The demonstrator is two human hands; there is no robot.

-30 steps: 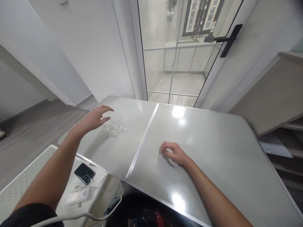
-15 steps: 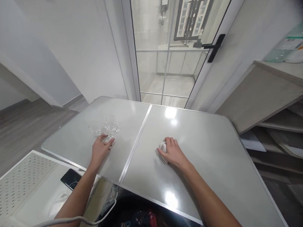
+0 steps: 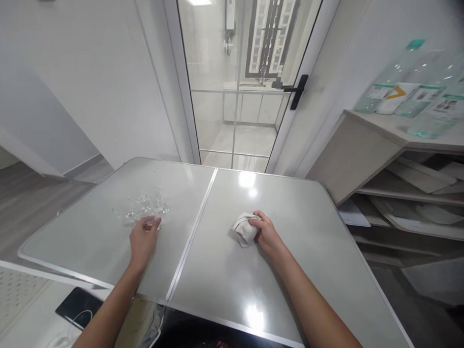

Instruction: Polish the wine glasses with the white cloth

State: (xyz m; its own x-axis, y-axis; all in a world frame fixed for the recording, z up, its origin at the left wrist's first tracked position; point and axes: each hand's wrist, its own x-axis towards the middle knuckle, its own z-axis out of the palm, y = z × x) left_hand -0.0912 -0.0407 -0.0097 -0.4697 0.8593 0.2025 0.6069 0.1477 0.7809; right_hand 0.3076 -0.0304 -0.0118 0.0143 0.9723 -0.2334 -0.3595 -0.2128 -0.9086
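Note:
My right hand (image 3: pixel 268 233) is closed on a crumpled white cloth (image 3: pixel 246 230), gripping its right side between thumb and fingers over the right half of the table. The cloth hangs in loose folds to the left of the fingers. On the left half, my left hand (image 3: pixel 145 237) has its thumb and fingers curled round the near edge of a clear, shiny, crumpled plastic piece (image 3: pixel 141 205). Its exact shape is hard to make out against the pale top. Part of it is hidden by the fingers.
The pale folding table (image 3: pixel 305 247) has a metal seam down its middle. A phone (image 3: pixel 78 306) with a cable lies on a white perforated surface at lower left. Several clear bottles (image 3: pixel 404 96) stand on a shelf unit (image 3: pixel 374 131) at right. A glass door (image 3: pixel 237 128) is behind.
The white cloth, earlier bunched under my right hand, now shows more and is held by its side. My left hand stays at the clear plastic. The view has tilted up and right.

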